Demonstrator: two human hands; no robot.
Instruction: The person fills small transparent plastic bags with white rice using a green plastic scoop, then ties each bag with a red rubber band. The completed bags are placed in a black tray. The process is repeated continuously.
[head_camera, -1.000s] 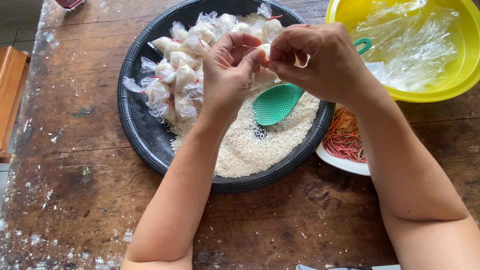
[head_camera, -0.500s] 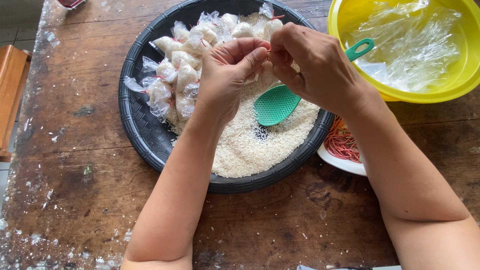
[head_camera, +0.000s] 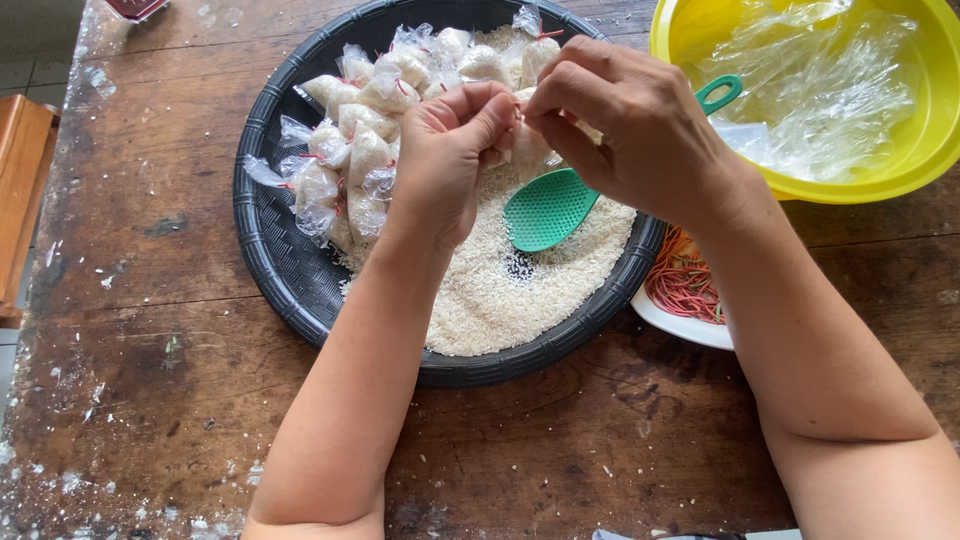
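Worn wooden table (head_camera: 150, 330), black tray (head_camera: 270, 260) under both hands. Left hand (head_camera: 450, 155) and right hand (head_camera: 630, 130) have closed together since a second ago, pinching a small rice bag (head_camera: 525, 150), tying in progress; green scoop (head_camera: 550, 208) lying just below.

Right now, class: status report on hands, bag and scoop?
Left hand and right hand pinch small rice bag above black tray. Green scoop beneath, untouched.

Small clear packets of rice (head_camera: 350, 150), tied with red bands, are heaped on the far-left side of the black tray (head_camera: 270, 250). Loose clear plastic bags (head_camera: 820, 90) lie crumpled in the yellow bowl (head_camera: 930, 150), far right.
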